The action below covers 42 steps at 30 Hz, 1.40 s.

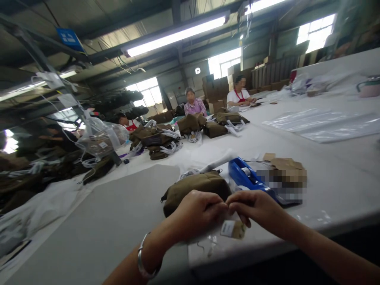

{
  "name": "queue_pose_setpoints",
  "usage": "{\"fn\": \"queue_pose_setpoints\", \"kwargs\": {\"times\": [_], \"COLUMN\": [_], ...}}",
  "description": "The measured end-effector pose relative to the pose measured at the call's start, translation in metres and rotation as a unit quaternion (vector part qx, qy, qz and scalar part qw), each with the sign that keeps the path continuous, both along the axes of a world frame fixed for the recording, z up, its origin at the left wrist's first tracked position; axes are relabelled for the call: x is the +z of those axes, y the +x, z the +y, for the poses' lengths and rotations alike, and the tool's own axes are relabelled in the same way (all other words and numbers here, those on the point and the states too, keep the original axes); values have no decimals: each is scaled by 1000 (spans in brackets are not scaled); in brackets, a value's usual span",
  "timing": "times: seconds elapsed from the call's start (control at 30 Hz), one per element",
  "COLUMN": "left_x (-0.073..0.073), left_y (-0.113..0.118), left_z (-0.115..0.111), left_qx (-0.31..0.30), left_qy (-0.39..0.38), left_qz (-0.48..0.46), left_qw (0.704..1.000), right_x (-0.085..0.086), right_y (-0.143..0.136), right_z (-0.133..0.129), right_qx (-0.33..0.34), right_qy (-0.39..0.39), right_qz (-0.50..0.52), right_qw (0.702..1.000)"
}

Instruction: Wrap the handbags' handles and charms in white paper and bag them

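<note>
My left hand (202, 215), with a silver bangle on its wrist, is closed, fingertips pinched together. Against it my right hand (255, 208) also pinches, and the fingertips of both meet. Just below them hangs a brown hang tag (237, 229) with a white label, close under my right fingers; any string on it is too fine to see. What my left fingers grip is hidden. Right behind my hands lies an olive-brown fabric bag (194, 186) with a zipper, partly covered by my left hand. A blue tape dispenser (245, 174) stands beyond my right hand.
Brown paper tags (286, 168) lie beside the dispenser. Several olive bags with white straps (156, 136) are heaped farther back on the white table (335, 174). Clear plastic sheets (323, 124) lie at right. People sit across the table. A metal post (63, 93) with hanging plastic bags rises at left.
</note>
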State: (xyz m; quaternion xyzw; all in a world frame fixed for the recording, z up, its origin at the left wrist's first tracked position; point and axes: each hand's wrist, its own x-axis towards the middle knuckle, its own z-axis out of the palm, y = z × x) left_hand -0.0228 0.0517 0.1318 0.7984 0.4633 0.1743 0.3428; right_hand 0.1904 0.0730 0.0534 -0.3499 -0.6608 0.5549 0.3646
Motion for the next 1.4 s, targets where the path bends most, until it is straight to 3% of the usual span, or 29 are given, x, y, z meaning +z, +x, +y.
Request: {"fn": "queue_pose_setpoints", "kwargs": {"times": [0.03, 0.1, 0.17, 0.2, 0.27, 0.4, 0.5, 0.57, 0.7, 0.8, 0.9, 0.97, 1.03, 1.07, 1.13, 1.23, 1.3, 1.4], "left_x": [-2, -10, -26, -37, -60, -100, -112, -115, -129, -143, -137, -116, -89, -75, -55, -43, -47, -56], "left_y": [-12, -44, -82, -100, -126, -134, -122, -116, -107, -98, -92, -94, -98, -100, -103, -102, -102, -104], "left_z": [4, 17, 32, 39, 45, 31, 12, -2, -34, -60, -71, -60, -33, -16, 16, 37, 30, 7], "left_qx": [17, 129, 314, 379, 442, 427, 401, 384, 356, 361, 399, 430, 448, 436, 392, 380, 377, 342], "left_qy": [4, 52, 121, 130, 101, 6, 2, 61, 223, 263, 333, 400, 414, 369, 194, 152, 170, 164], "left_qz": [-11, -34, -51, -54, -60, -106, -189, -218, -175, -137, -73, -35, -14, -4, 52, 70, 36, -94], "left_qw": [1000, 990, 940, 915, 889, 898, 897, 895, 890, 884, 851, 809, 792, 821, 898, 910, 910, 921], "right_x": [1, 2, -1, -3, -11, -27, -35, -37, -43, -47, -49, -50, -54, -56, -61, -65, -63, -51], "right_y": [-3, -6, -8, -10, -15, -31, -38, -36, -22, -15, -16, -20, -24, -26, -27, -21, -14, -11], "right_z": [4, 17, 35, 46, 64, 75, 62, 49, 29, 12, -5, -13, -16, -14, -10, -6, -14, -38], "right_qx": [-8, -56, -131, -163, -189, -147, -133, -146, -200, -214, -227, -220, -189, -171, -143, -149, -170, -200], "right_qy": [-7, -3, 28, 49, 64, -33, -43, -20, 25, 49, 82, 119, 168, 192, 228, 217, 184, 138], "right_qz": [3, 1, -19, -29, -37, 33, 67, 75, 59, -10, -48, -74, -117, -139, -168, -167, -149, -101], "right_qw": [1000, 998, 991, 985, 979, 988, 988, 986, 978, 976, 969, 965, 960, 956, 948, 950, 957, 965]}}
